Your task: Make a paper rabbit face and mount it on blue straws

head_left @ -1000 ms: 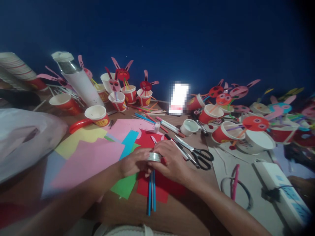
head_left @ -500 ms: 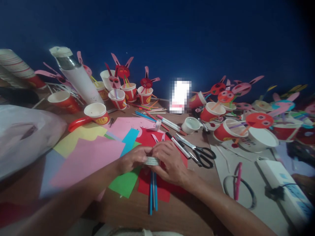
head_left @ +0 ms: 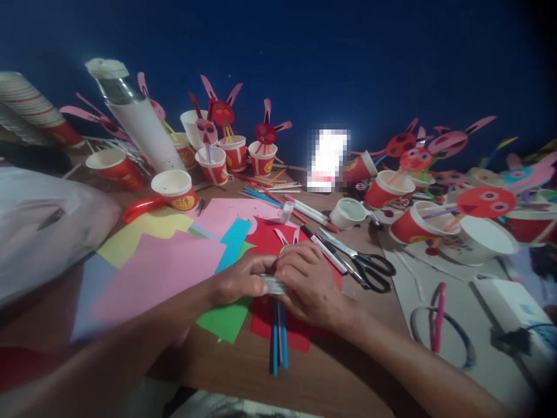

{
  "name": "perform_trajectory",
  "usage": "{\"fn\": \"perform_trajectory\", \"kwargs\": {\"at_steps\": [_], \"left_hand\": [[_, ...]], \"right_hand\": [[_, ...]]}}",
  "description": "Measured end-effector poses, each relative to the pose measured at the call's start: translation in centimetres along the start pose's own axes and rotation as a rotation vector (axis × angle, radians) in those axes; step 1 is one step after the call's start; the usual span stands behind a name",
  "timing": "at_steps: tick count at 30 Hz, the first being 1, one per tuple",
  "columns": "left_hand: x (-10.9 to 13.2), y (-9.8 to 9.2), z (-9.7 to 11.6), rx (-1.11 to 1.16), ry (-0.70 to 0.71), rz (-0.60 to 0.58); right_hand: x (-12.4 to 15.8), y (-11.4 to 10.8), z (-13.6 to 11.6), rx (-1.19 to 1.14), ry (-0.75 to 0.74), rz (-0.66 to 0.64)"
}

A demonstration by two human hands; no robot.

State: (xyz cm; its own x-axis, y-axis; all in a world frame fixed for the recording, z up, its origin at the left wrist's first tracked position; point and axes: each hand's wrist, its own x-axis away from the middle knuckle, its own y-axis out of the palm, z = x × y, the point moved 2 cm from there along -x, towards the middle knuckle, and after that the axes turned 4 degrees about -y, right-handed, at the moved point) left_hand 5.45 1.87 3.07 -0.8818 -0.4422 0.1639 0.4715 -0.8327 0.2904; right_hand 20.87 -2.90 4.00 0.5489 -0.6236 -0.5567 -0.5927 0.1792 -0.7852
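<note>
Above the red paper (head_left: 300, 341), both hands meet closed around a small pale band that looks like a roll of tape (head_left: 274, 284). My left hand (head_left: 243, 278) pinches its left end with thumb and fingers. Curled over its right end is my right hand (head_left: 308, 281), whose fingertips hide what lies beneath. Several blue straws or sticks (head_left: 278, 342) stick out below the hands toward me. Just beyond the fingers, two pink-and-white paper ears (head_left: 287, 235) show; whether they join the sticks is hidden. Black-handled scissors (head_left: 369, 267) and marker pens (head_left: 324, 249) lie right of my right hand.
Coloured sheets, pink (head_left: 169, 278) and green (head_left: 228, 322), spread left. Red-and-white paper cups (head_left: 263, 159) with rabbit-faced paper figures line the back. A tall flask (head_left: 143, 133) leans there. A plastic bag (head_left: 52, 232) sits left, a power strip (head_left: 513, 307) right.
The whole scene has shifted slightly as the head turned. Both hands keep their grip on the pale roll over the red paper; the roll tilts a little more.
</note>
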Motion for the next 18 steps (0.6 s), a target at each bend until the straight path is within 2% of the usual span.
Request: {"fn": "perform_trajectory", "kwargs": {"at_steps": [7, 14, 18], "left_hand": [[0.05, 0.19, -0.46, 0.003, -0.025, 0.061], [-0.03, 0.73, -0.05, 0.055, -0.005, 0.105], [-0.29, 0.44, -0.17, 0.060, -0.060, 0.061]], "right_hand": [[-0.45, -0.44, -0.67, 0.075, -0.020, 0.018], [-0.70, -0.60, -0.70, 0.085, -0.005, -0.014], [-0.69, -0.51, -0.61, 0.115, -0.027, -0.040]]}}
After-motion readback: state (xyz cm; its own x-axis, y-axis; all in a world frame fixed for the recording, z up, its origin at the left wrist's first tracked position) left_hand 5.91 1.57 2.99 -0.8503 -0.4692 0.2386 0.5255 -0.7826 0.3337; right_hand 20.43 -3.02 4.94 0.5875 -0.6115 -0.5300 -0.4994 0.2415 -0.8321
